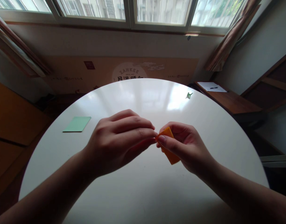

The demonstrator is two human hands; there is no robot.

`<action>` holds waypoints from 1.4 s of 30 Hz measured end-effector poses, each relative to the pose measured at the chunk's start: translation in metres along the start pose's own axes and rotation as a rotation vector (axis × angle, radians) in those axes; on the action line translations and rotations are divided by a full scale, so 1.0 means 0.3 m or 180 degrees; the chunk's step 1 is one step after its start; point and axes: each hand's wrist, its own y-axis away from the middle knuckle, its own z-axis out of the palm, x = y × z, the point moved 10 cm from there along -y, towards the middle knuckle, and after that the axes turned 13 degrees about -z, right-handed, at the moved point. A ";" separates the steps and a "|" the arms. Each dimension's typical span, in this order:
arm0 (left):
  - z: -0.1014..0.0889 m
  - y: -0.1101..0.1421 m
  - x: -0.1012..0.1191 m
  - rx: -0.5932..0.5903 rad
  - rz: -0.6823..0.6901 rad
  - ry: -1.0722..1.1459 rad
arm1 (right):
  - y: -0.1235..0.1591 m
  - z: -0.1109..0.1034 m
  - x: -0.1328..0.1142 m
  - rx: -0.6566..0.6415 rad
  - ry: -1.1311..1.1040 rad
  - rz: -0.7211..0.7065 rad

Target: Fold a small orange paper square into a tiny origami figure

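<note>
A folded piece of orange paper is held above the round white table, tilted, between the thumb and fingers of my right hand. My left hand meets the paper's left corner with its fingertips, which are pressed together there. The left thumb is mostly hidden beneath the fingers. A stack of light green square paper lies on the table to the left of my left hand. Farther back on the right sits a small folded green paper figure.
The round white table spans most of the view. Beyond its right edge stands a brown wooden desk with a white sheet and a dark pen. A printed banner lines the wall below the windows.
</note>
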 end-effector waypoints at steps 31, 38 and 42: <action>0.008 -0.002 -0.119 0.0039 -0.1129 0.0693 | -0.017 -0.037 0.011 0.0330 -0.0255 -0.0119; 0.113 0.036 -0.200 -0.0340 -0.2321 0.1810 | -0.017 -0.034 0.017 0.0341 -0.0135 -0.0159; 0.149 0.047 -0.201 -0.0501 -0.2587 0.1968 | -0.017 -0.031 0.010 0.0314 -0.0039 -0.0213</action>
